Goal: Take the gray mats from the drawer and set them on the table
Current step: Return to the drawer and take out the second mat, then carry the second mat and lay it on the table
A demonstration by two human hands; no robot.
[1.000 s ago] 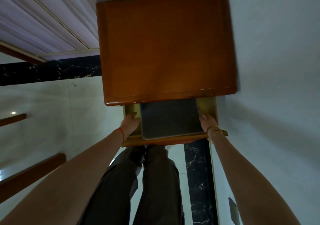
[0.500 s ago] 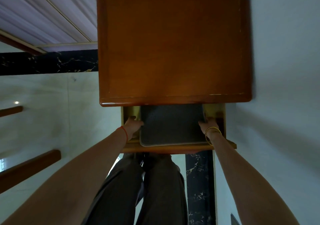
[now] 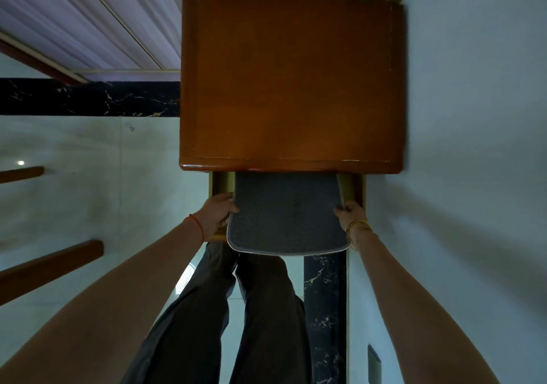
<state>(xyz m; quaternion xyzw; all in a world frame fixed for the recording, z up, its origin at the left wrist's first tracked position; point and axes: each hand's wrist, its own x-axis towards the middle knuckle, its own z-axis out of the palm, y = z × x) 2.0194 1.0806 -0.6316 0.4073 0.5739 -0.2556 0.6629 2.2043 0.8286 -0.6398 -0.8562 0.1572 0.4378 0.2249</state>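
The far end of the gray mat (image 3: pixel 285 215) is hidden under the front edge of the wooden table (image 3: pixel 291 79), and whether more mats lie beneath it in the open drawer (image 3: pixel 222 184) cannot be told. One mat shows: dark gray, pebbled, with a pale trimmed border and rounded corners, its near end overhanging the drawer front above the person's legs. The left hand (image 3: pixel 217 213) pinches its left edge and the right hand (image 3: pixel 350 215) its right edge, two hands well apart

Pale glossy floor (image 3: pixel 88 153); black marble strip (image 3: pixel 88 96)
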